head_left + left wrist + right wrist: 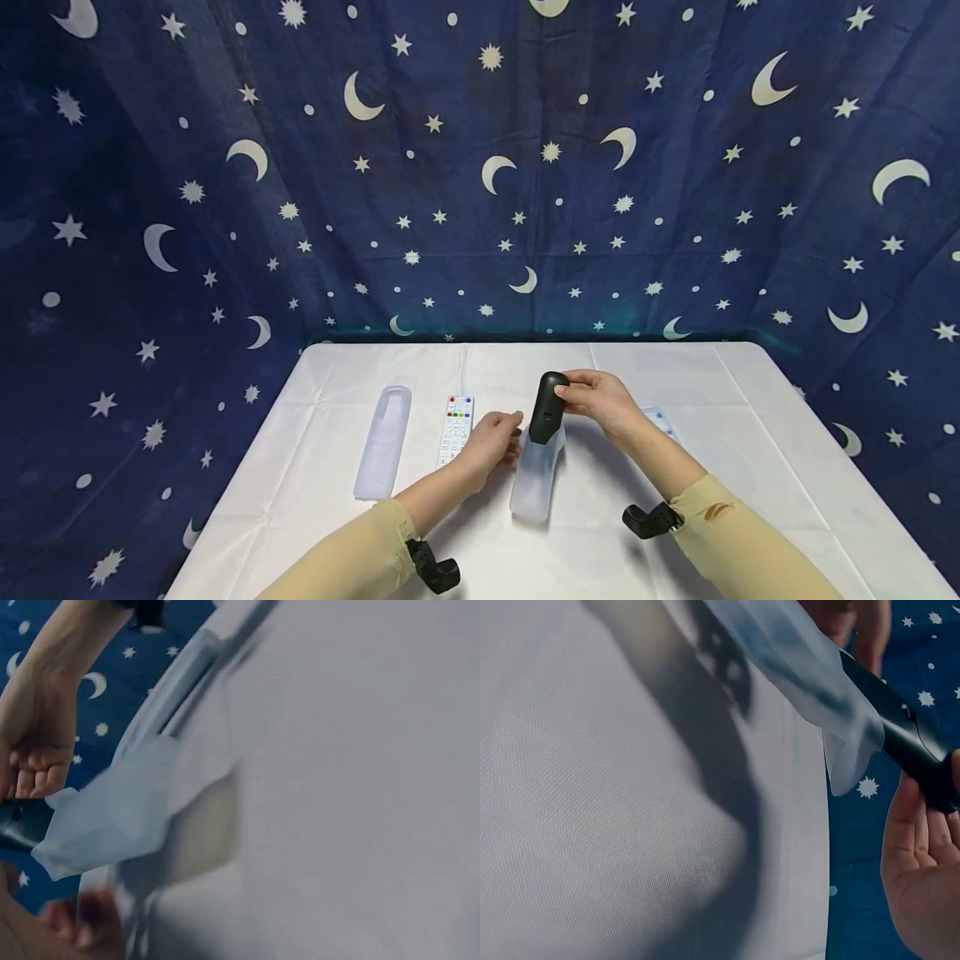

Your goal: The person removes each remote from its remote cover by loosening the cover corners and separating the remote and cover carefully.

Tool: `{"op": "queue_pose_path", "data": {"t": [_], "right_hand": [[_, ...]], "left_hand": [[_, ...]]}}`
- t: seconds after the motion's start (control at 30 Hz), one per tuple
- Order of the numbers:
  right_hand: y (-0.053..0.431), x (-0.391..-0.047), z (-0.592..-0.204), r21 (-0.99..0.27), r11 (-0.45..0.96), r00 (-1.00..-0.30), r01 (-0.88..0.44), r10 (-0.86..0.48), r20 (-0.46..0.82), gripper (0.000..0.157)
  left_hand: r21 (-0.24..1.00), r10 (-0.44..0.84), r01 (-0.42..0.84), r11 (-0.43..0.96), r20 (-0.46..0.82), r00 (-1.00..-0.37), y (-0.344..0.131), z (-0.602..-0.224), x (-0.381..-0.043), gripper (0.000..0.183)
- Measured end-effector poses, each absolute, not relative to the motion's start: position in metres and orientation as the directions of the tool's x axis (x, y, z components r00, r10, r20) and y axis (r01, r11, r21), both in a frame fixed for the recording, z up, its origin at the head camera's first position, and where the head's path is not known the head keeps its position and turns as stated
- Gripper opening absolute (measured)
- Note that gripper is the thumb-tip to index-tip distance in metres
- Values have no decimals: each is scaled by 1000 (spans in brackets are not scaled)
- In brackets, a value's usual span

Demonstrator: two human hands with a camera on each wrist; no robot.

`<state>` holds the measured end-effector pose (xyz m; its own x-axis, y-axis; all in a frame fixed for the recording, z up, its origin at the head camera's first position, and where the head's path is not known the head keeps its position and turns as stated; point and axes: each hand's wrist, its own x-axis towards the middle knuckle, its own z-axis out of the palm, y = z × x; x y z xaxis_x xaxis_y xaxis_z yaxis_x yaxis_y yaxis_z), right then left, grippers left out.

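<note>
With twelve o'clock pointing away from the person and the dark remote as the dial's centre, two black wrist devices (432,568) sit closest, on tan sleeves (352,550) at seven and near five. A translucent cover (534,487) extends toward six o'clock, its mouth around the lower part of the black remote (548,404). At eight, just beside the cover, the left hand (491,446) holds nothing, fingers loosely bent. At three, the right hand (600,404) pinches the remote's bare upper end. Toward nine lie a white remote (455,429) and, further out, a second cover (382,446), on the white table (300,475). Past its far edge hangs a starry curtain (480,108).
</note>
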<state>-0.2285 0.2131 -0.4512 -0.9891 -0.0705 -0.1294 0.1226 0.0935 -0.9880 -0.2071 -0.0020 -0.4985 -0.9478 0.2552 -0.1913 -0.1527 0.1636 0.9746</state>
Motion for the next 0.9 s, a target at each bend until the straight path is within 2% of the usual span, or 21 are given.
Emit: {"op": "queue_pose_path", "data": {"t": [0.07,0.1,0.17,0.23,0.27,0.33,0.47,0.6,0.9], "right_hand": [[214,-229,-451,-987,96,-990,130,-43,-134,47],[214,-230,-452,-986,97,-990,132,-36,-136,47],[215,-231,-452,-985,100,-990,138,-24,-141,48],[215,-231,-453,-984,103,-989,147,-11,-149,49],[214,-232,-453,-982,109,-988,155,-4,-156,50],[212,-233,-454,-979,109,-985,173,19,-172,51],[208,-234,-455,-974,86,-978,208,52,-204,52],[210,-235,-455,-974,42,-974,221,68,-217,53],[210,-234,-458,-977,76,-979,200,60,-196,53]], "left_hand": [[904,301,184,386,65,-951,-5,-495,-205,29],[785,348,359,505,195,-917,-6,-494,-203,29],[428,463,599,677,385,-798,-6,-492,-200,32],[111,574,681,724,451,-683,-2,-491,-194,43],[-1,612,685,729,449,-651,2,-490,-191,50],[-143,647,657,740,418,-638,8,-489,-185,57],[-243,655,617,749,413,-633,15,-488,-180,45],[-280,685,639,716,459,-566,12,-489,-180,31],[-305,744,701,645,461,-484,8,-495,-174,27]]}}
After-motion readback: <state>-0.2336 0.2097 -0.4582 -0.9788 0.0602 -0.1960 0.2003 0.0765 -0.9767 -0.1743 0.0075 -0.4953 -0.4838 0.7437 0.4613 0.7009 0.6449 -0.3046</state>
